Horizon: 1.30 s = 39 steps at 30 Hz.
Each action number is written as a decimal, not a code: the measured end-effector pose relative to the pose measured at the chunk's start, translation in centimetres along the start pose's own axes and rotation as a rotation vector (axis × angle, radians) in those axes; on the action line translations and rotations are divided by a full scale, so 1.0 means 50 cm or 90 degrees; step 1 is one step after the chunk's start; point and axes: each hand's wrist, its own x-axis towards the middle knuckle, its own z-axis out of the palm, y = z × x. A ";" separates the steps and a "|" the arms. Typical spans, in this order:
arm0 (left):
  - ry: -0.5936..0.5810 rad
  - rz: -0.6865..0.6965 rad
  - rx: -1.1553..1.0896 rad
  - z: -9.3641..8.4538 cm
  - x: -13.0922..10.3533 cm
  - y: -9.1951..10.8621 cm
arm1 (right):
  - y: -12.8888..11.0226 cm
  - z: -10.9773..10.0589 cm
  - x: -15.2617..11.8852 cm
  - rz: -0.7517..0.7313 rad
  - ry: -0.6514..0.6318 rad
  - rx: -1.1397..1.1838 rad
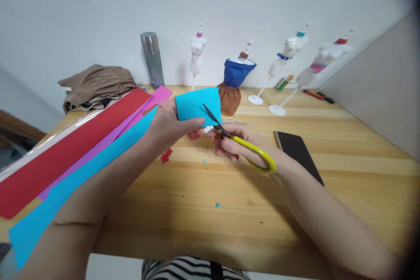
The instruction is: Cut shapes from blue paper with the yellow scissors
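My left hand grips a piece of bright blue paper, its thumb pressed on the front and its fingers behind. My right hand is closed around scissors with yellow handles. Their dark blades point up and to the left, over the lower right part of the blue paper; whether they touch it I cannot tell. Small red paper cutouts lie on the table below my left hand. Tiny blue and red scraps are scattered beneath the scissors.
Long coloured paper strips, with a red strip among them, stretch along the left. Behind them are folded brown cloth and a grey flask. Several small white mannequins stand at the back. A dark phone lies right of my right hand.
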 end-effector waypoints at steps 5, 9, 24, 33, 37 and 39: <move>-0.022 0.009 -0.004 -0.002 0.004 -0.007 | -0.001 -0.002 -0.003 0.005 -0.011 -0.015; -0.037 0.019 -0.012 -0.002 0.006 -0.009 | 0.002 -0.002 -0.002 -0.006 -0.018 -0.028; -0.031 0.007 -0.102 0.005 -0.008 0.005 | 0.009 -0.001 -0.002 -0.017 0.004 -0.022; -0.001 -0.006 -0.091 0.006 -0.006 -0.002 | 0.030 0.002 0.002 -0.042 0.027 -0.037; -0.009 0.010 -0.080 0.006 -0.008 -0.001 | 0.031 0.000 0.003 -0.050 0.028 -0.055; -0.012 0.014 -0.077 0.005 -0.006 -0.001 | 0.026 0.000 0.004 -0.057 0.020 -0.052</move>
